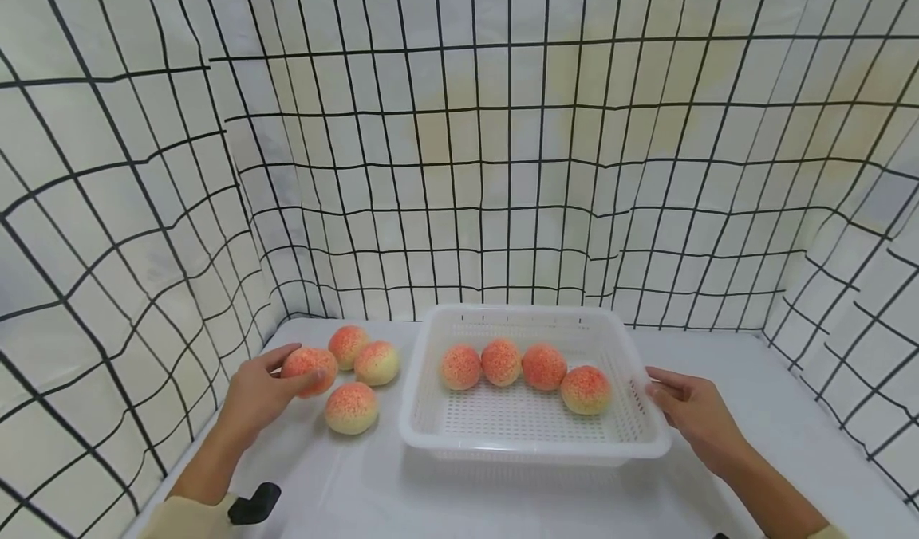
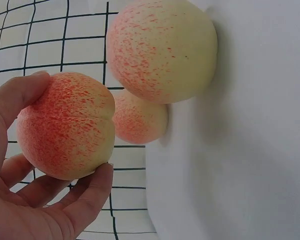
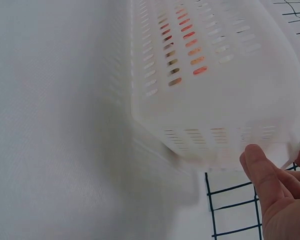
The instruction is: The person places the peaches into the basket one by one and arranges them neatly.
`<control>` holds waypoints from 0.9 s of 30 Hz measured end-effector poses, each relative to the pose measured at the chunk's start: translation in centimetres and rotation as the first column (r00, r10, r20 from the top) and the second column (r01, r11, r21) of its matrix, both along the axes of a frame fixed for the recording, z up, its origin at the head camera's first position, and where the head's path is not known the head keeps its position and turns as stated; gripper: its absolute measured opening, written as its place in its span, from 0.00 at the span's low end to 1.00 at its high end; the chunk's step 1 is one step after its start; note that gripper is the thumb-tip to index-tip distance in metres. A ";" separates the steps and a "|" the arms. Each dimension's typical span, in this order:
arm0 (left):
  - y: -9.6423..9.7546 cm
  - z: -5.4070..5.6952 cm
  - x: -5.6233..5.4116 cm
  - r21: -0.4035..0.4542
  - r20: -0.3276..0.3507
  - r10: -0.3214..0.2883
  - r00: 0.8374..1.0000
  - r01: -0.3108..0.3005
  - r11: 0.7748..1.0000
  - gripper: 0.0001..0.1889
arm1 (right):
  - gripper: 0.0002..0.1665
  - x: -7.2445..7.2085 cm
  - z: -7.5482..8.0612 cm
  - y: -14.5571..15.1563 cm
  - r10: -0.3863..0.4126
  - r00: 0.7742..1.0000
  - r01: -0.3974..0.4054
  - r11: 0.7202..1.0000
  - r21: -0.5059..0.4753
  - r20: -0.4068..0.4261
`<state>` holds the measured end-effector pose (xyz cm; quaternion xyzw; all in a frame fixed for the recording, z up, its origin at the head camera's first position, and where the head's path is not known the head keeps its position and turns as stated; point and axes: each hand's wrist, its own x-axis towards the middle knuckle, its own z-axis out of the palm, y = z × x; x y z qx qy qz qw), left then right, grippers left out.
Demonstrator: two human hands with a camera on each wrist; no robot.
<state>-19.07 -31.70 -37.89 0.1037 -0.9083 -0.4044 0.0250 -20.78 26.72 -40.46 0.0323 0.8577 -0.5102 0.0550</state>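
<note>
My left hand (image 1: 258, 391) grips a red-speckled peach (image 2: 65, 125), thumb on one side and fingers curled round the other. Close beside it on the table lie three more peaches (image 1: 351, 408), pale yellow with a pinkish-red blush. A white plastic basket (image 1: 531, 449) with slotted walls stands in the middle, holding several peaches (image 1: 544, 367) roughly in a row toward its back. At the basket's right side, my right hand (image 1: 692, 411) holds the rim, fingertips (image 3: 255, 152) against the outer wall in the right wrist view. The right thumb is mostly out of that view.
A white table (image 1: 725, 379) carries everything. Black wire grid (image 1: 510, 160) backed by pale sheeting walls in the back and both sides. A dark band (image 1: 254, 504) sits at the left wrist.
</note>
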 end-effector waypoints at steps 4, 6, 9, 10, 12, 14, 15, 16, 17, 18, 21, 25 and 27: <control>0.3 0.6 0.2 0.000 0.000 -0.013 1.000 0.013 1.000 0.51 | 0.33 0.0 -0.1 0.1 0.003 1.000 -0.003 1.000 0.001 -0.005; 0.4 0.9 0.3 0.004 0.004 -0.018 1.000 0.018 1.000 0.51 | 0.33 -0.1 -0.1 0.1 0.007 1.000 -0.007 1.000 0.002 -0.006; 0.5 1.2 0.5 0.011 0.012 -0.015 1.000 0.015 1.000 0.52 | 0.33 -0.2 -0.2 0.2 0.013 1.000 -0.013 1.000 0.000 -0.006; 0.6 1.4 0.5 0.013 0.015 -0.013 1.000 0.013 1.000 0.52 | 0.33 -0.3 -0.2 0.2 0.015 1.000 -0.015 1.000 0.002 -0.007; 0.7 1.6 0.7 0.014 0.016 -0.015 1.000 0.015 1.000 0.52 | 0.33 -0.3 -0.2 0.2 0.017 1.000 -0.017 1.000 0.004 -0.008; 1.0 1.8 0.8 0.017 0.014 -0.024 1.000 0.024 1.000 0.52 | 0.33 -0.4 -0.3 0.2 0.015 1.000 -0.015 1.000 0.004 -0.005; 1.1 1.9 0.9 0.016 0.011 -0.031 0.999 0.030 0.999 0.52 | 0.33 -0.4 -0.3 0.2 0.013 1.000 -0.013 1.000 0.006 -0.004; 1.2 2.0 1.0 0.016 0.009 -0.037 0.999 0.037 0.999 0.52 | 0.33 -0.4 -0.3 0.2 0.013 1.000 -0.013 1.000 0.007 -0.004; 1.4 2.1 1.0 0.017 0.005 -0.045 0.999 0.045 0.999 0.52 | 0.33 -0.4 -0.3 0.2 0.012 1.000 -0.012 1.000 0.005 -0.004; 1.5 2.3 1.1 0.019 0.001 -0.052 0.999 0.052 0.998 0.52 | 0.33 -0.4 -0.3 0.2 0.012 1.000 -0.011 1.000 0.004 -0.003; 2.0 2.6 1.3 0.019 -0.013 -0.065 0.998 0.065 0.998 0.51 | 0.33 -0.4 -0.4 0.2 0.011 1.000 -0.011 1.000 -0.002 0.001; 2.8 3.0 1.4 0.011 -0.020 -0.075 0.997 0.075 0.997 0.51 | 0.34 -0.3 -0.3 0.3 0.009 1.000 -0.009 1.000 -0.004 0.004; 3.1 3.2 1.4 0.014 -0.019 -0.084 0.996 0.084 0.996 0.50 | 0.34 -0.2 -0.3 0.3 0.007 1.000 -0.007 1.000 -0.004 0.004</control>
